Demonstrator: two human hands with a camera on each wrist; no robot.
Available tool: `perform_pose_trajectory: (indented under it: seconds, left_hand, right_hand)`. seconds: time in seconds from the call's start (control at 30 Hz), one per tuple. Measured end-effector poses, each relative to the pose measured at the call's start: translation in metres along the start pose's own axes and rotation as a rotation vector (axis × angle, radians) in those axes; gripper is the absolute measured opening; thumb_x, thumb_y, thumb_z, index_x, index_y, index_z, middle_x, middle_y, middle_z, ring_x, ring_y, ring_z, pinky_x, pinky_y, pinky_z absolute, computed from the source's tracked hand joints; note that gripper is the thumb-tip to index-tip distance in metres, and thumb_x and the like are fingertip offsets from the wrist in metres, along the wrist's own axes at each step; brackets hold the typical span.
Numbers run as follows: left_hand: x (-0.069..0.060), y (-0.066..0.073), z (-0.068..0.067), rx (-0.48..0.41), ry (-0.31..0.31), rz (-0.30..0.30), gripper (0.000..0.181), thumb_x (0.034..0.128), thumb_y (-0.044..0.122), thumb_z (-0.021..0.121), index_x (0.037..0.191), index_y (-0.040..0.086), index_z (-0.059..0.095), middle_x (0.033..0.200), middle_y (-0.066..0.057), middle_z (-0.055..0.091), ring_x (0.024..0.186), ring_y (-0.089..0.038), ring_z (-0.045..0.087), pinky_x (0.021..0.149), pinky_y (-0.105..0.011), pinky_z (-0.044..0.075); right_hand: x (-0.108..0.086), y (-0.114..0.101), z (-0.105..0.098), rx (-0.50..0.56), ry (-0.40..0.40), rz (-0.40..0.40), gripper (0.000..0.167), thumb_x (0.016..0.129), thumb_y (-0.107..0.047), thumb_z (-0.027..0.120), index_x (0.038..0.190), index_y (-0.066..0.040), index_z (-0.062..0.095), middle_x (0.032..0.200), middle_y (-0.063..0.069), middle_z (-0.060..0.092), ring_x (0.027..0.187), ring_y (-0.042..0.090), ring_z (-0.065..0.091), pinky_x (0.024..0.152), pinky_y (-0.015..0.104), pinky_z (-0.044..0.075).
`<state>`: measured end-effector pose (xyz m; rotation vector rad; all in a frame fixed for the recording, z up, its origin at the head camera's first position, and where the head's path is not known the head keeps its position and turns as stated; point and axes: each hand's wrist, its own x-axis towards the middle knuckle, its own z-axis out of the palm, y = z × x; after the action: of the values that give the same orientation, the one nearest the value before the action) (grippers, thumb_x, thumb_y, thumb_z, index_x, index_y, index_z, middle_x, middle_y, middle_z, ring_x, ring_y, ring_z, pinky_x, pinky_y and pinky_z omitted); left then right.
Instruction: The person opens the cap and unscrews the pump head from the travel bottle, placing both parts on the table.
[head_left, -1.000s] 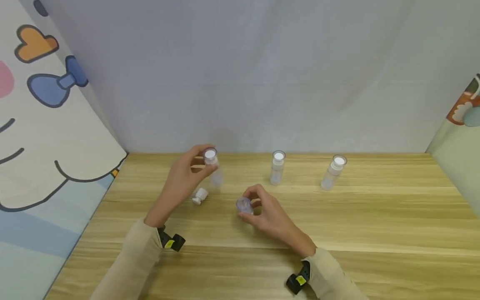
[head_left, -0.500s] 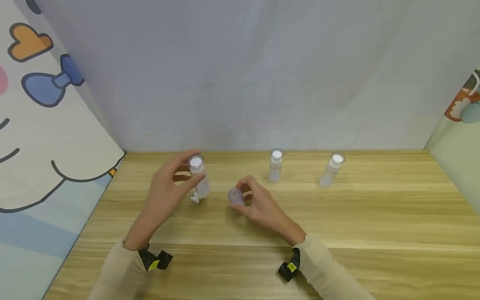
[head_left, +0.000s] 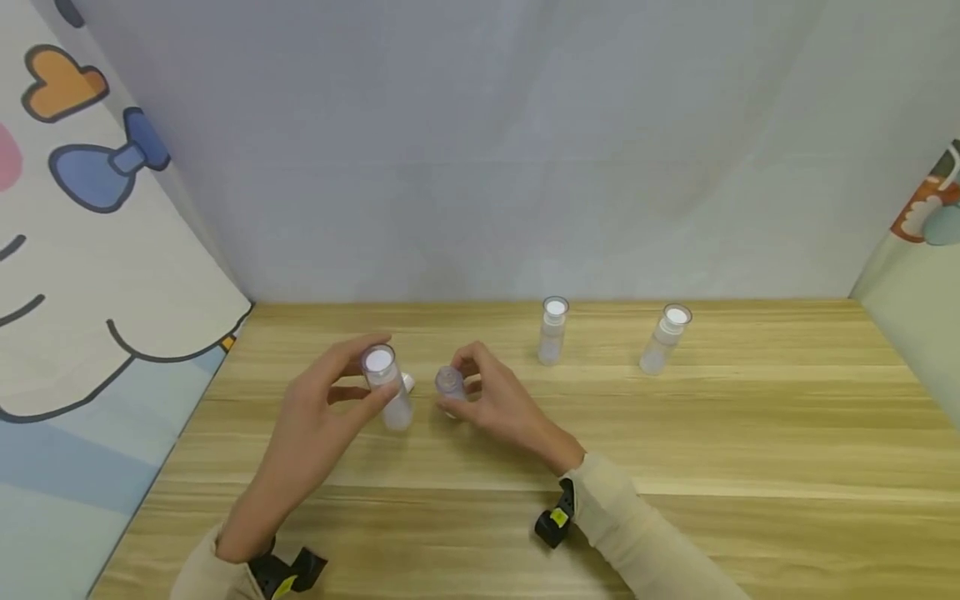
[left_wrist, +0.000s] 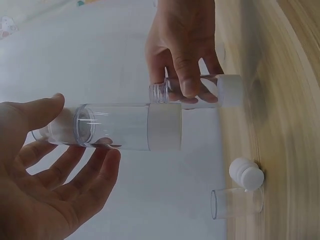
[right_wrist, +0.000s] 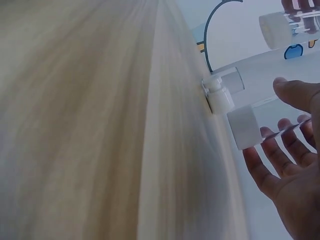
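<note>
The left hand [head_left: 322, 412] has its grip round a tall bottle [left_wrist: 122, 122] with a clear cap on, fingers spread just as wide as the bottle. The right hand [head_left: 495, 404] has its grip round a bottle with no top [head_left: 450, 383], thumb on one side and fingers on the other. Both bottles point up and down, side by side, the left one held higher, off the bench [head_left: 480, 533]. A little white pump [left_wrist: 245, 174] lies just past and between them, beside a loose clear cap [left_wrist: 232, 204]; which hand is nearer to it is hard to tell. Farther back stand a middle bottle [head_left: 551, 335] and a right-end bottle [head_left: 663, 342].
</note>
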<state>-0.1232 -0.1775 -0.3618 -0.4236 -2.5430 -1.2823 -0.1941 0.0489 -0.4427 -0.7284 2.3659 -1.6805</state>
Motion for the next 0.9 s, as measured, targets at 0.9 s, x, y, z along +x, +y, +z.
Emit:
perform_pose_trajectory:
  seconds: [0.9]
  left_hand:
    - [-0.036, 0.016, -0.011, -0.098, 0.029, -0.032, 0.057, 0.0921, 0.003, 0.078, 0.141, 0.028, 0.062, 0.138, 0.009, 0.066, 0.114, -0.002, 0.067, 0.087, -0.019, 0.061]
  right_hand:
    - [0.035, -0.012, 0.026, 0.009, -0.052, 0.054, 0.039, 0.094, -0.011, 0.078, 0.124, -0.007, 0.053, 0.129, 0.013, 0.064, 0.121, 0.031, 0.066, 0.099, 0.039, 0.060]
